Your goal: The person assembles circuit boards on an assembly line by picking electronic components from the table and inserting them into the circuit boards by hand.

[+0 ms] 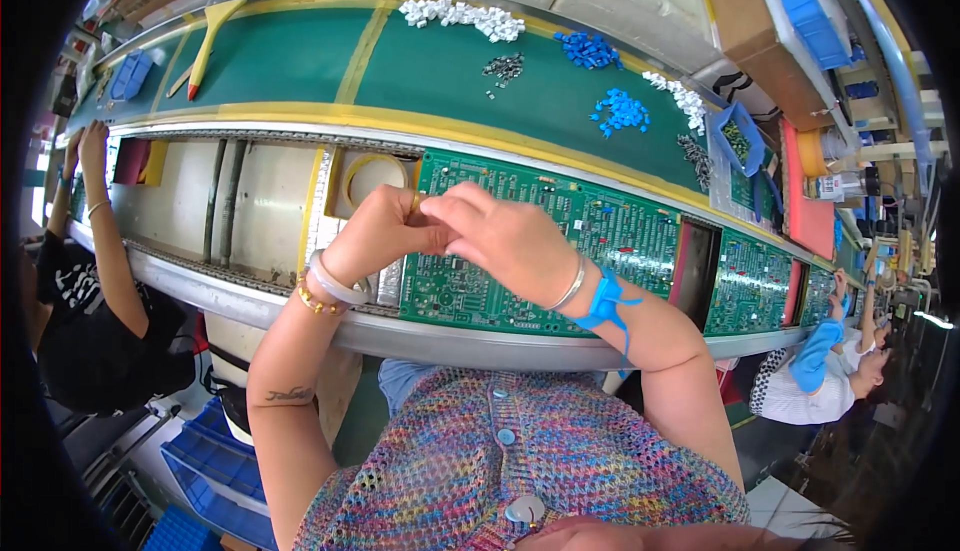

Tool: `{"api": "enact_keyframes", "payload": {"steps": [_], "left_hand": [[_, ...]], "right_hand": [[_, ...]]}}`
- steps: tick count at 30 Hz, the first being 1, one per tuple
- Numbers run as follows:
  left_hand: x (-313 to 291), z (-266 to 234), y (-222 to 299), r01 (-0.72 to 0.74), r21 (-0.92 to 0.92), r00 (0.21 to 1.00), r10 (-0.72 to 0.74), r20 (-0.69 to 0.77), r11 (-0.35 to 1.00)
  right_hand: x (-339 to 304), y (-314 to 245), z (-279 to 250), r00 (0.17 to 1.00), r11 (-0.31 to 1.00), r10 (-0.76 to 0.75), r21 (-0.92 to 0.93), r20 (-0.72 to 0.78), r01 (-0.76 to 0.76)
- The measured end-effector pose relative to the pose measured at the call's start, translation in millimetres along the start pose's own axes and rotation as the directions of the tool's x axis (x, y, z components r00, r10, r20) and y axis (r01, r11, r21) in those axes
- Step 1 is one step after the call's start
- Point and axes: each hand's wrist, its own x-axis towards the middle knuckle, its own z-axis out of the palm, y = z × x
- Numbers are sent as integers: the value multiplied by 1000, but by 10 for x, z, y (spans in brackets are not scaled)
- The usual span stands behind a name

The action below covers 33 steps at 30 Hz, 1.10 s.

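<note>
My left hand [372, 235] and my right hand [512, 243] meet above the left end of a large green circuit board [600, 241]. The fingertips of both are pinched together and touch or nearly touch. Whatever lies between them is too small or hidden to name. Small parts dot the board, among them a few red and blue ones. A blue strap [606, 301] is tied around my right wrist, beside a silver bangle. Just past my left hand, a roll of yellowish tape [352, 187] lies in the line's frame.
On the green bench top [290, 66] behind sit white connectors [465, 19], blue components [588, 50] and small dark parts [503, 70]. A brush [212, 39] lies at far left, a blue bin [738, 139] stands at right. More boards [752, 286] follow rightward. Other people work at both sides.
</note>
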Motion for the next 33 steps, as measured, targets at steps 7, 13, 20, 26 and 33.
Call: {"api": "enact_keyframes", "payload": {"steps": [7, 13, 20, 26, 33], "left_hand": [[12, -47, -2, 30, -324, 996, -2, 84, 946], [18, -138, 17, -9, -239, 999, -3, -50, 971], [-35, -129, 45, -71, -115, 964, 39, -264, 991], [119, -51, 156, -171, 618, 909, 366, -202, 767], [284, -22, 57, -291, 861, 764, 643, -53, 417]], "right_hand": [[252, 415, -280, 964, 972, 156, 207, -217, -111], [532, 1852, -698, 786, 937, 212, -109, -580, -333], [898, 1967, -457, 808, 722, 80, -525, -584, -451], [938, 1875, -411, 833, 828, 148, -393, -534, -399], [970, 1832, -341, 863, 884, 142, -331, -485, -331]]}}
